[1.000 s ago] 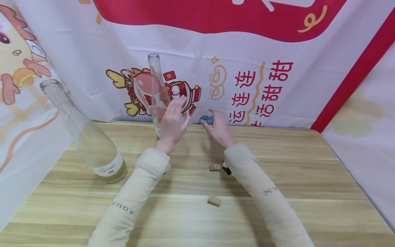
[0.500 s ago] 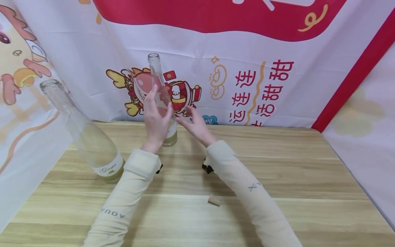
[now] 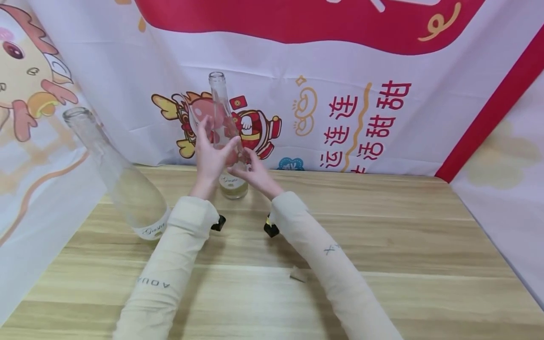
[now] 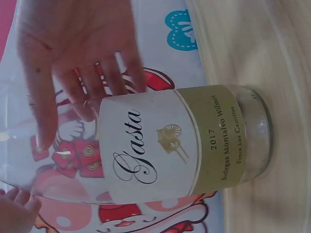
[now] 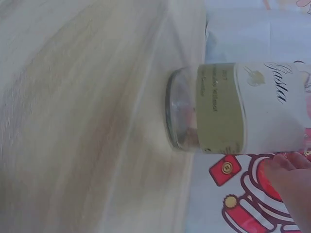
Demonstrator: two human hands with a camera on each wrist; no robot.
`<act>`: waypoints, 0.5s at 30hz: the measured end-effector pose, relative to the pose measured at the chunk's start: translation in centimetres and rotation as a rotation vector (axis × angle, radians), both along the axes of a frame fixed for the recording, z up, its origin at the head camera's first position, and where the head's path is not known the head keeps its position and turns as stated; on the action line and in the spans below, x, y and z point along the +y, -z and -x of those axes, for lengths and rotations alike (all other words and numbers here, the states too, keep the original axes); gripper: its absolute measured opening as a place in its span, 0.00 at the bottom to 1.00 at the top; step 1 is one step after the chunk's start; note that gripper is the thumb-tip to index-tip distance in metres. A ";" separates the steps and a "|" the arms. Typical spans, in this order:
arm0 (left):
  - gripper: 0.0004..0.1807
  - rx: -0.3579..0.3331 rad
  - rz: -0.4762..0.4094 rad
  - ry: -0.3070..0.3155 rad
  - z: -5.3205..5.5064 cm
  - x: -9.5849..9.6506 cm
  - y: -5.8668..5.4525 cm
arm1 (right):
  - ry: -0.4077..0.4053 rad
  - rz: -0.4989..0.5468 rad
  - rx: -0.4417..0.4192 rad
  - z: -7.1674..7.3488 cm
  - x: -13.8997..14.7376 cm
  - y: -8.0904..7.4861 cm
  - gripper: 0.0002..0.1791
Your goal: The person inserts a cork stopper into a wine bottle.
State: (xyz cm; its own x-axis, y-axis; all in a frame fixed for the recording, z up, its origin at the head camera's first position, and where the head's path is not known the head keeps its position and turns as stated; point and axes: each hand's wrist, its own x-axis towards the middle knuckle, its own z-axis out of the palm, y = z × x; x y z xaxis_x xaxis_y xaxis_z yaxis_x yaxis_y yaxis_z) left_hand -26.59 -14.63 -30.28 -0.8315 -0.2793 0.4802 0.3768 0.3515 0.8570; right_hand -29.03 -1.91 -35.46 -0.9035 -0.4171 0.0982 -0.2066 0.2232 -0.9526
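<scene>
A clear glass bottle (image 3: 231, 182) with a white-and-olive "Gasta" label (image 4: 146, 145) stands upright on the wooden table by the back cloth. Beside its left flank, my left hand (image 3: 209, 158) has its fingers extended and the thumb overlapping the glass. From the right, my right hand (image 3: 259, 177) reaches around the bottle's body, thumb across the front. In the left wrist view, that right hand (image 4: 82, 48) shows fairly straight fingers reaching behind the glass. The right wrist view catches a little of the same hand (image 5: 291, 187) at the bottle's edge.
A second clear bottle (image 3: 131, 189) stands at the left, partly behind my left sleeve (image 3: 163, 264). One cork (image 3: 298, 275) lies near the right sleeve (image 3: 327, 255). White printed cloth (image 3: 361, 61) walls the table's back and sides.
Both hands have moved left, from beside and in front of the back bottle to either side of it. The right sleeve now covers the second cork seen earlier; the head view has shifted slightly.
</scene>
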 end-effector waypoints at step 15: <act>0.35 -0.093 -0.053 0.216 1.9 -0.9 0.5 | -0.036 0.019 0.010 -0.1 -0.5 0.4 0.43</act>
State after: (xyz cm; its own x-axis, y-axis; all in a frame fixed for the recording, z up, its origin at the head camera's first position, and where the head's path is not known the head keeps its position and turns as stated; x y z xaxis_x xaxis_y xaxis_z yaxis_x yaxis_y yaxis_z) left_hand -28.45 -15.57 -30.83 -0.9145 -0.1126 0.3885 0.3574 0.2249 0.9065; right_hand -28.96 -2.42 -35.81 -0.8869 -0.4474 0.1151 -0.2235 0.1976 -0.9545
